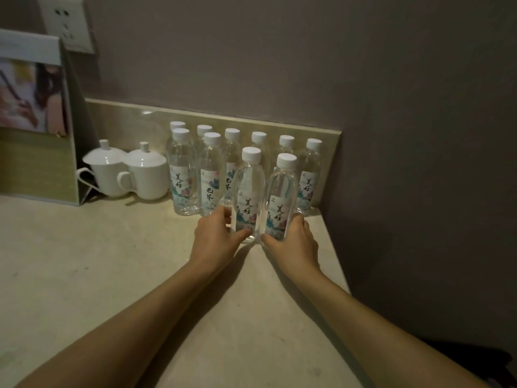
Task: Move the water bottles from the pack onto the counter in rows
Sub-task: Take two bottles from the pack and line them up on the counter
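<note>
Several clear water bottles with white caps and printed labels stand on the beige counter point(84, 261) against the backsplash, a back row point(258, 144) and two in front at the left point(181, 175). My left hand point(215, 236) grips the base of one bottle point(249, 191). My right hand point(293, 242) grips the base of another bottle point(281, 197). Both held bottles stand upright side by side, in front of the back row and to the right of the two front bottles. The pack is not in view.
Two white lidded cups point(106, 169) point(145, 175) stand left of the bottles. A standing printed card point(36, 121) is at the far left, below a wall socket point(67, 21). The side wall point(419, 163) borders the counter's right edge.
</note>
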{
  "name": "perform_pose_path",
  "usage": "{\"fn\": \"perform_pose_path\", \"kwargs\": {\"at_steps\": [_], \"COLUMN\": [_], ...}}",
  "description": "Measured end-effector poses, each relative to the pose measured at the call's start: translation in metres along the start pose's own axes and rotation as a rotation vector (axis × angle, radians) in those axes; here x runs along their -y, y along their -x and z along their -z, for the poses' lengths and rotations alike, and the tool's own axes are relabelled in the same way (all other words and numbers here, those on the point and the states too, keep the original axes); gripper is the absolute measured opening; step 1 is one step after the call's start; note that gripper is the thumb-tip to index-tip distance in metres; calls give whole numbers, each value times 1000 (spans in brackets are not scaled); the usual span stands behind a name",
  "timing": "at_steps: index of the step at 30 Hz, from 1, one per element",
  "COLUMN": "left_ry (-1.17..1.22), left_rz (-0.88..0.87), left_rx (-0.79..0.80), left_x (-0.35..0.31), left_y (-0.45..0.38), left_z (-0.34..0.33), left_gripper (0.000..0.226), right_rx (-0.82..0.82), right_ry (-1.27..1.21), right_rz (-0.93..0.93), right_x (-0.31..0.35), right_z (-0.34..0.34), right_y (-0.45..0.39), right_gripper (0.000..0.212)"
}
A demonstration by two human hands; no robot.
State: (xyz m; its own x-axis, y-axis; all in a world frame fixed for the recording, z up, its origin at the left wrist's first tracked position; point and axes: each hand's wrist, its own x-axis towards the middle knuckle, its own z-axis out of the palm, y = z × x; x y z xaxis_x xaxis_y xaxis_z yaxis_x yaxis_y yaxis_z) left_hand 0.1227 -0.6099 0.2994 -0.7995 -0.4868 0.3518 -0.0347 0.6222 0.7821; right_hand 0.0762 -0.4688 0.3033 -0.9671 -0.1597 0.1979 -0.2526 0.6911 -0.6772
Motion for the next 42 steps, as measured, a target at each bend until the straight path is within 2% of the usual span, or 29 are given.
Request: {"fn": "perform_pose_path", "kwargs": {"at_steps": [5,10,17,28,42], "left_ry": [-3,16,-18,23,-34], "left_rz": [21,73,108,173,155], "left_rx": [-67,-126,-191,-218,-240], "left_x": [2,5,2,-9,-8], "left_y": [-10,-18,-22,-28,-36], "left_z": [-8,-15,-23,-34,-37], "left_gripper": [29,41,41,41,39], "right_rx": [-10,-15,-10,-16,-35], "right_ry": [8,31,45,60,45], "right_rz": [-12,-18,-44,-34,-41], "right_x": [6,10,15,17,17], "right_z": [-5,-11,-17,-22,-30], "right_y": [-12,-21,-33,-46,-54], "right_gripper": [68,69,72,67,72]}}
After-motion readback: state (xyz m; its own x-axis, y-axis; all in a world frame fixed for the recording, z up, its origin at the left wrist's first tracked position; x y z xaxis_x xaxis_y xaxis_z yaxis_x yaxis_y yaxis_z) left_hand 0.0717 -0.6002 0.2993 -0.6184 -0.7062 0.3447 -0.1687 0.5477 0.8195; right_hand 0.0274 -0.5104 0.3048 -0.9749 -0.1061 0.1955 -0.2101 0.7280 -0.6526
